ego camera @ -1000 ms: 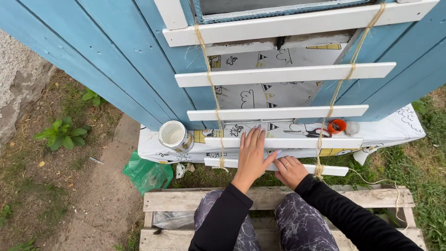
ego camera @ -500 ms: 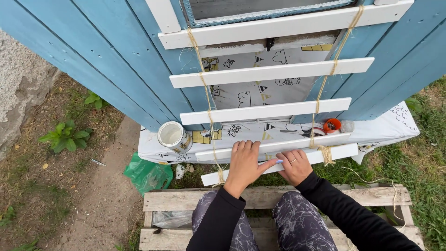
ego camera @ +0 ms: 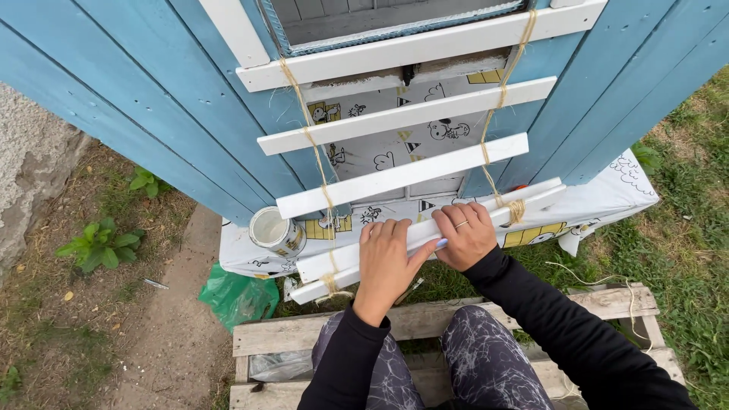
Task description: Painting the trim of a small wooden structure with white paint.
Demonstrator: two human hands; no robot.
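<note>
Head view, looking down past dark sleeves and marbled leggings. Left hand [ego camera: 387, 262] lying flat, fingers spread and released, palm pressed on the lowest two white slats [ego camera: 425, 228] of a twine-strung ladder. Right hand [ego camera: 465, 235] curled over the same slats just beside it, fingers bent around the upper edge, ring on one finger, a small blue thing poking out underneath, too hidden to name. Slats running aslant from lower left to upper right, in front of a patterned sheet [ego camera: 600, 201].

White pot [ego camera: 275, 231] lying on its side at the left end of the sheet, mouth toward the camera; contents impossible to make out. Green plastic bag [ego camera: 239, 296] crumpled on the ground below it, inside unseen.

Higher slats [ego camera: 402, 176] smooth, flat, painted white, bound by rough tan twine [ego camera: 315, 163] knotted at each side. Blue plank wall [ego camera: 175, 99] behind, window cut off at top. Weathered wooden pallet [ego camera: 304, 334] underfoot, grey and grainy, partly covered by knees.
</note>
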